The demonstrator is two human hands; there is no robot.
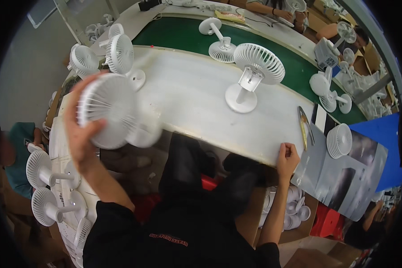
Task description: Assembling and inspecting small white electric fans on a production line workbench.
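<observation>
here the left hand (82,134) grips a white desk fan (109,110) by the rim of its round grille, fingers wrapped over the edge and thumb on the face, holding it in the air above the near left end of the white worktable (196,98). the fan's round base (144,129) is blurred and hangs just past the table edge. the right hand (288,156) is curled shut on the near edge of the same table, gripping nothing else. a second white fan (250,76) stands upright on the table between the hands, well apart from both. more white fans (49,187) lie on a side shelf to the left. a green conveyor belt (183,35) runs behind the table with another fan (219,42) lying on it.
</observation>
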